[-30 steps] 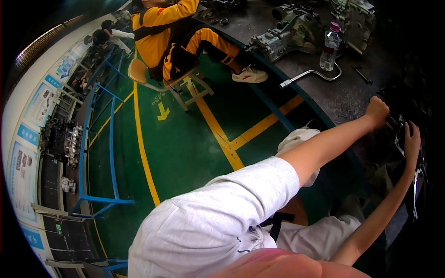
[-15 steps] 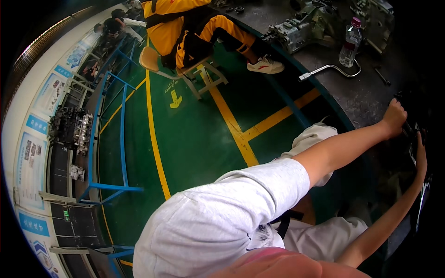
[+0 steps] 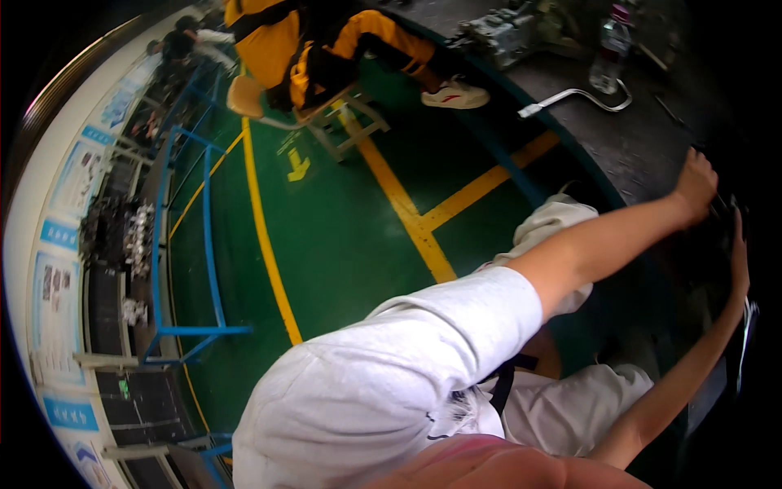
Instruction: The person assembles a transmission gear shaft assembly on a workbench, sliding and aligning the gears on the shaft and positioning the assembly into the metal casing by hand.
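Observation:
My left hand (image 3: 696,186) is closed in a fist over the dark workbench (image 3: 599,151) at the right. Whatever it grips is in deep shadow, and I cannot make it out. My right hand (image 3: 739,232) is close by at the dark rim of the picture, beside a dark part; its fingers are mostly hidden. Beyond my left hand lies a bent silver crank-shaped wrench (image 3: 562,98), its end towards the bench edge. A clear bottle with a pink cap (image 3: 609,57) stands upright at its curve. A thin dark tool (image 3: 671,109) lies between the wrench and my left hand.
Metal gearbox-like castings (image 3: 501,37) sit at the bench's far end. A person in yellow and black clothes (image 3: 273,49) sits on a wooden-seated chair (image 3: 244,98). Blue frames (image 3: 208,244) and engine parts (image 3: 138,240) line the left wall. The green floor (image 3: 326,236) has yellow lines.
The view has shifted slightly, so the bench things and the seated person appear a little higher and further left. My left fist has tilted a little; both hands stay close together.

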